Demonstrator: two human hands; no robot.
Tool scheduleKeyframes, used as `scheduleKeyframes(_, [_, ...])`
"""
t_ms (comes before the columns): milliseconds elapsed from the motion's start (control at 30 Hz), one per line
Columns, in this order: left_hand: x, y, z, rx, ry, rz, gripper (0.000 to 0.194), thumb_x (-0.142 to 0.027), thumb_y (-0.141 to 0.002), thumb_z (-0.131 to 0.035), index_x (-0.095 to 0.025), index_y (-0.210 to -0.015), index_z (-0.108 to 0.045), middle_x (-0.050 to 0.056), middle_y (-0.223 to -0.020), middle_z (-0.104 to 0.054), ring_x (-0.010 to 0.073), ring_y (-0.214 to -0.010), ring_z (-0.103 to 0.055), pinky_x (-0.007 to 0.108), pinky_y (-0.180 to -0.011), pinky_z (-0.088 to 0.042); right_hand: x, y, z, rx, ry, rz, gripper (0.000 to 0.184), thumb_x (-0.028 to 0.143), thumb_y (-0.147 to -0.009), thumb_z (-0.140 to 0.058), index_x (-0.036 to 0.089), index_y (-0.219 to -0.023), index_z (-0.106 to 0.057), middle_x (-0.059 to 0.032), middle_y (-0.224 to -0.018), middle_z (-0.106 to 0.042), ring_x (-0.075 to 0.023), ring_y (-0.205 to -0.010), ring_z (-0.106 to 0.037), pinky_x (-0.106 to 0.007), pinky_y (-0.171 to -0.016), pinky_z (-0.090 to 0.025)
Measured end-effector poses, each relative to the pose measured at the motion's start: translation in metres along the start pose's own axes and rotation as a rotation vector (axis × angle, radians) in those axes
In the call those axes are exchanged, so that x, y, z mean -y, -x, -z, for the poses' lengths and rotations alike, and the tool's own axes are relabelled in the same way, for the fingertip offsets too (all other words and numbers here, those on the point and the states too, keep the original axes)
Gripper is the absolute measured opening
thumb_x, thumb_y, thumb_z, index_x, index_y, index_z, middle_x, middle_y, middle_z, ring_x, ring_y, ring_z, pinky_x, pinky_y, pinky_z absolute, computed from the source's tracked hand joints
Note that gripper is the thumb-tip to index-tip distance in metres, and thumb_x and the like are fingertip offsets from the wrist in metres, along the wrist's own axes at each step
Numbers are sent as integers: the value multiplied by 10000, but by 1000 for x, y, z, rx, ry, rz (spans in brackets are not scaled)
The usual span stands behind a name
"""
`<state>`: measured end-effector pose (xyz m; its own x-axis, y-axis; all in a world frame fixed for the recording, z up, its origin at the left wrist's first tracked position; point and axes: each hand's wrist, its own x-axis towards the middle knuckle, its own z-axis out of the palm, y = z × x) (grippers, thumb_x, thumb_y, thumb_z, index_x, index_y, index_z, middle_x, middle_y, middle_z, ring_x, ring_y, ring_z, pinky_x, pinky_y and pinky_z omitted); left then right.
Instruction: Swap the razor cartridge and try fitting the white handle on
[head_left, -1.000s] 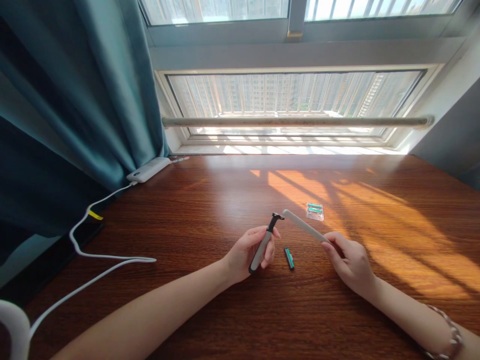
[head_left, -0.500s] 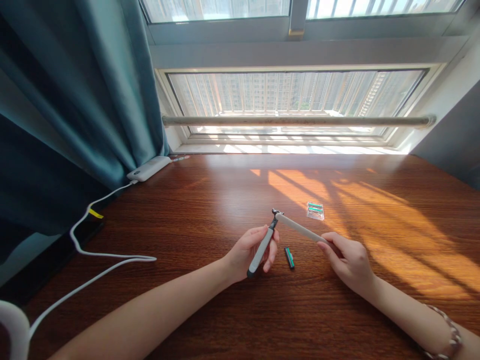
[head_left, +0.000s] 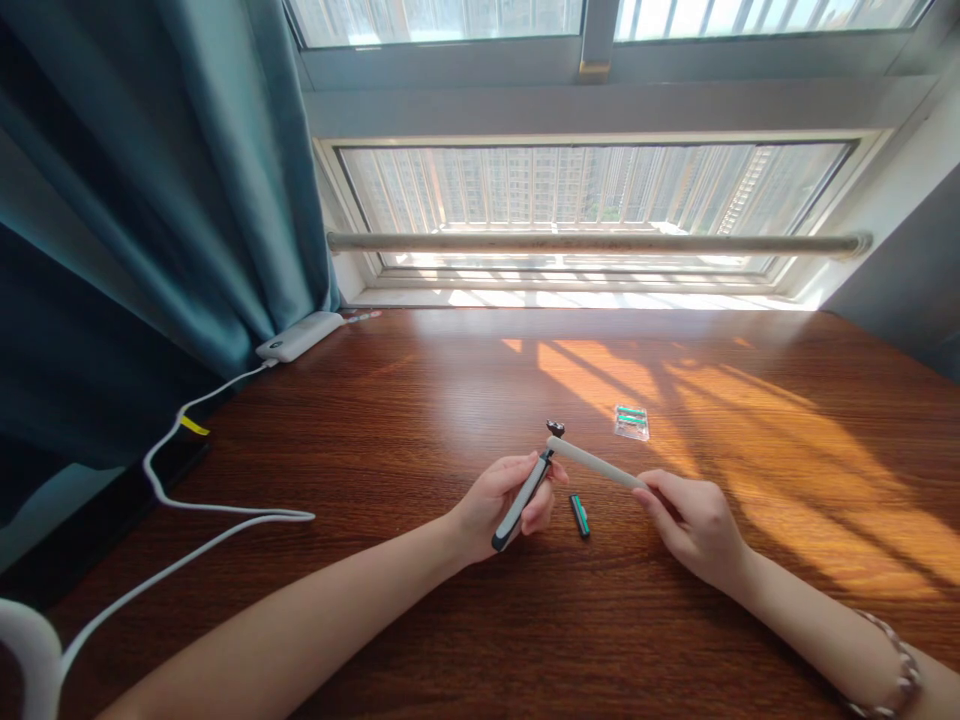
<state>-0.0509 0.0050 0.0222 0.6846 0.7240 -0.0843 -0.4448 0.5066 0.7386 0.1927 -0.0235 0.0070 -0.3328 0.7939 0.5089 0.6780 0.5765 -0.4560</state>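
My left hand (head_left: 501,500) is closed round a grey and black razor handle (head_left: 525,491), its bare head pointing up and away. A long pale stick-like tool (head_left: 594,462) is pinched in my right hand (head_left: 691,520), and its tip rests against the razor's neck just below the head. Between my hands a loose blade cartridge (head_left: 578,515), black with green, lies on the wooden table (head_left: 420,420). Farther back sits a small clear pack of green cartridges (head_left: 631,421).
A white power bank (head_left: 298,336) lies at the table's back left by a teal curtain (head_left: 142,210), with a white cable (head_left: 202,500) trailing toward the near left edge. A window with a rail (head_left: 592,242) runs behind the table. Sunlight patches cover the right side.
The right hand has brought the pale tool leftward and down until its tip meets the razor's neck. The left hand has tilted the razor slightly.
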Motion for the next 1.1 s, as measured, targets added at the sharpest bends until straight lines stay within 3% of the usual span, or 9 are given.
scheduleKeyframes(133, [-2,0,-1,-5,17,14,259,-319,-861,-399,-113,-837,-555,-55,-374,-378,57,-316,-288,214,-398,-190,0,-1,0,-88,-1,-40,144,221,-855,-440,150,-829,-563,26,-528,-489,-87,-443,-461,-204,-472,-327])
scheduleKeyframes(267, [-3,1,-1,-7,14,43,252,-322,-858,-406,-118,-835,-551,-77,-358,-321,49,-302,-239,212,-402,-166,2,-1,1,-32,-15,0,138,212,-852,-441,155,-821,-563,15,-564,-516,-95,-477,-488,-207,-492,-337])
scheduleKeyframes(400, [-2,1,1,10,25,49,250,-311,-861,-399,-114,-837,-552,-82,-352,-301,47,-306,-220,212,-405,-153,2,-1,3,-86,-23,-32,138,199,-858,-425,152,-825,-550,32,-521,-463,-86,-438,-451,-206,-473,-322])
scheduleKeyframes(533, [-3,1,2,17,33,61,242,-303,-865,-390,-119,-836,-545,-82,-350,-309,45,-294,-224,209,-401,-149,1,-1,2,-14,-24,22,130,197,-855,-429,154,-840,-551,7,-594,-532,-97,-501,-499,-209,-511,-341])
scheduleKeyframes(667, [-4,2,1,37,54,57,243,-284,-868,-383,-113,-828,-551,-85,-342,-297,44,-286,-218,211,-396,-145,-1,0,1,-68,-17,-30,135,204,-857,-431,153,-833,-554,33,-518,-465,-87,-442,-454,-206,-472,-318])
scheduleKeyframes(933, [-6,3,3,66,98,87,228,-273,-866,-391,-129,-822,-562,-95,-330,-248,45,-273,-196,193,-379,-158,-2,0,1,-101,16,-47,141,229,-848,-448,155,-810,-562,30,-514,-474,-85,-426,-439,-205,-460,-315])
scheduleKeyframes(1100, [-6,3,3,65,114,93,213,-259,-860,-406,-131,-829,-574,-97,-321,-240,44,-264,-188,187,-371,-161,-2,0,1,-31,56,-2,156,234,-843,-447,156,-821,-580,7,-551,-531,-108,-486,-495,-215,-500,-341])
